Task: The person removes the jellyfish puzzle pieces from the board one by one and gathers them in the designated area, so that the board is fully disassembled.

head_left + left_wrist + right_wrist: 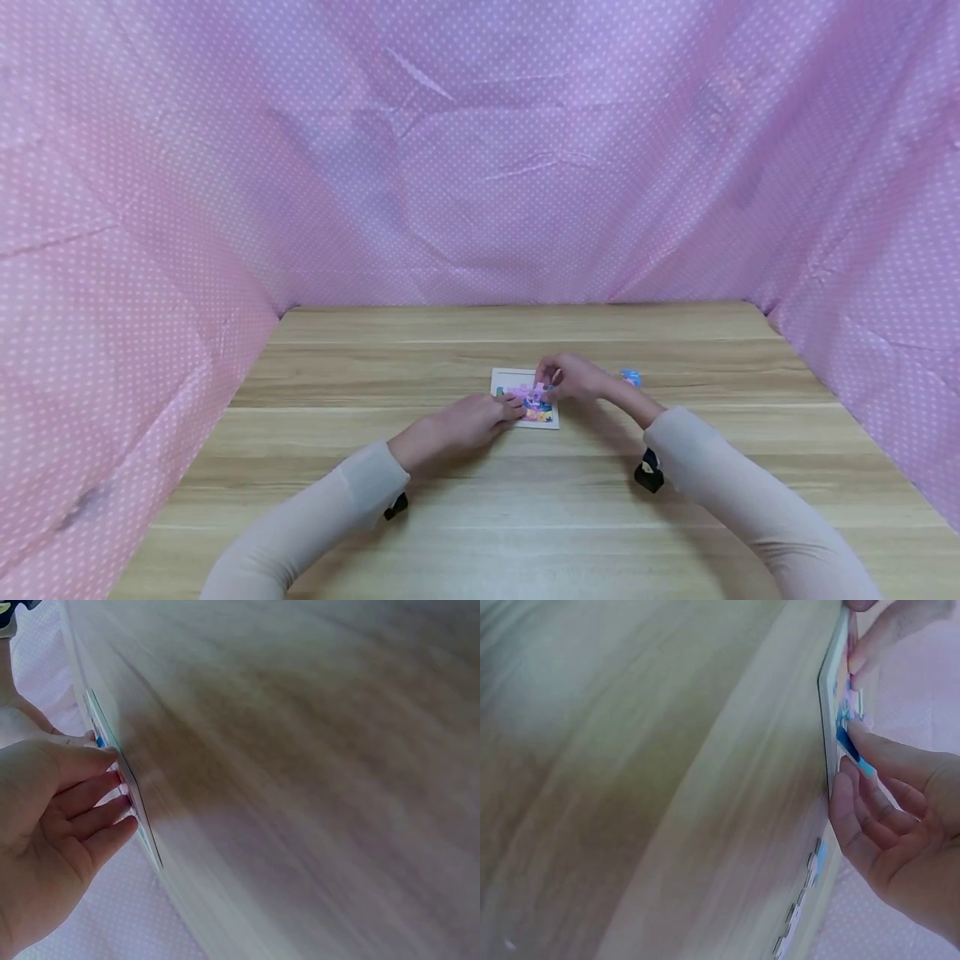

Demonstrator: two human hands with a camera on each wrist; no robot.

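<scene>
A jigsaw puzzle in a white-rimmed tray (pixel 546 427) lies on the table, partly filled with pink, blue and yellow pieces. My left hand (pixel 474 419) reaches in from its left side; the fingertips (pixel 129 822) rest on the pieces and tray edge. Over the tray's right part is my right hand (pixel 576 377). In the right wrist view it pinches a blue puzzle piece (pixel 853 751) between thumb and fingers, and the piece tilts against the tray. Fingers hide part of the picture.
Loose blue puzzle pieces (pixel 630 377) lie on the wooden table (pixel 480 508) to the right of the tray, beyond my right wrist. Pink dotted cloth (pixel 480 200) hangs behind the table and at both sides. Each wrist carries a black device (pixel 648 472).
</scene>
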